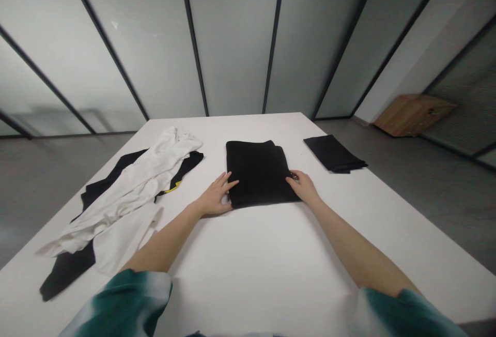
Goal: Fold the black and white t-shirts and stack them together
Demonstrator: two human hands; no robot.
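Observation:
A folded black garment (256,174) lies flat in the middle of the white table, in a roughly square shape with uneven layers at its far right corner. My left hand (215,195) rests at its left edge, fingers spread, with some fingertips on the cloth. At the opposite edge, my right hand (304,186) pinches the side of the fabric, thumb on top and the other fingers curled at the border. Part of those fingers is hidden by the hand itself.
On the left of the white table (267,264), a loose white garment (132,182) lies over crumpled black clothing (72,267) with a yellow detail. A second folded black stack (334,153) sits near the right edge. Beyond stand frosted glass panels and a wooden cabinet (411,115).

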